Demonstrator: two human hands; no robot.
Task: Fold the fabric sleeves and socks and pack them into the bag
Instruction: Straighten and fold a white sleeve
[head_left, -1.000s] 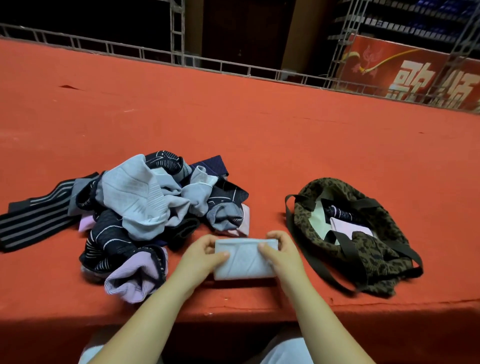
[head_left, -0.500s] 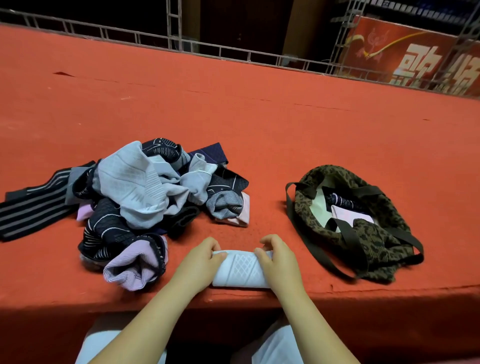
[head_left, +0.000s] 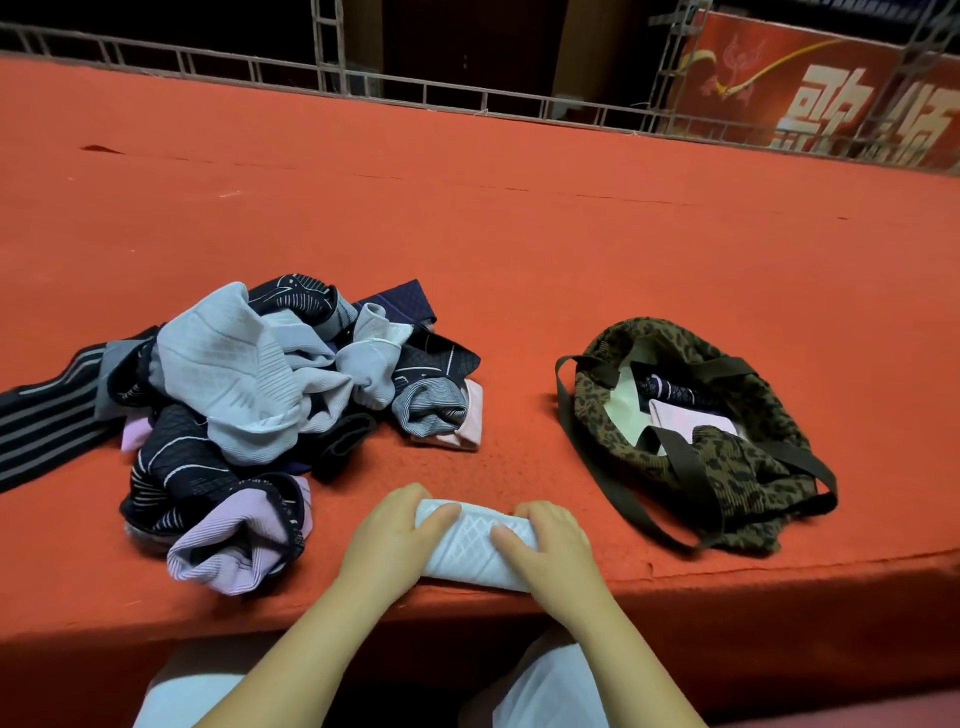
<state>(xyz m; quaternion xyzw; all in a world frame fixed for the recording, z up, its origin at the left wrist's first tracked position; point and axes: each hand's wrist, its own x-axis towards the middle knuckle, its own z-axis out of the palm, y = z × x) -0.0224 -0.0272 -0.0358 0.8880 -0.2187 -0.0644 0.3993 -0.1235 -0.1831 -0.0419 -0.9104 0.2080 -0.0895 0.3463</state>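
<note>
While both hands, left hand (head_left: 392, 535) and right hand (head_left: 550, 551), gripped the folded white sleeve (head_left: 475, 543) at the red table's (head_left: 571, 249) near edge, the leopard bag (head_left: 691, 441) sat open at two o'clock, with bare red carpet between.

leopard-print bag (head_left: 727, 467), red table (head_left: 519, 234)

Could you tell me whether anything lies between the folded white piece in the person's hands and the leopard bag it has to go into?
Nothing visible does. The folded white piece, gripped by the left hand and right hand, has only bare red cloth between it and the leopard bag to its right, whose mouth lies open.
</note>
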